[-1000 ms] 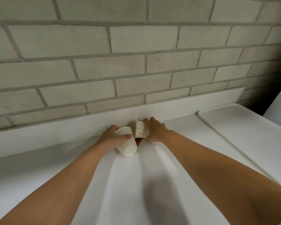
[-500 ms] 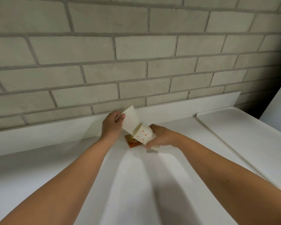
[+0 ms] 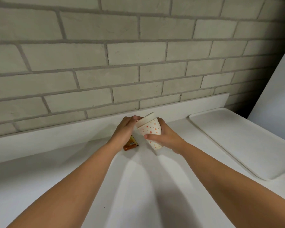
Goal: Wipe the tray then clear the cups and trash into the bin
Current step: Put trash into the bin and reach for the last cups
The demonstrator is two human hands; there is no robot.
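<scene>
Two bare forearms reach forward over the white table point(image 3: 138, 186). Just past the left wrist, a small orange-brown wrapper point(image 3: 131, 144) lies flat on the table, partly hidden by the hand. The right grip point(image 3: 163, 137) is clamped round a dotted cup point(image 3: 150, 131), thumb across its front, holding it tilted above the table. A plain white cup point(image 3: 145, 120) sits nested inside it with its rim showing. The left grip point(image 3: 124, 130) touches that rim; whether it clasps it I cannot tell. The white tray point(image 3: 237, 142) lies well apart to the right. Behind stands a brick wall point(image 3: 138, 55).
</scene>
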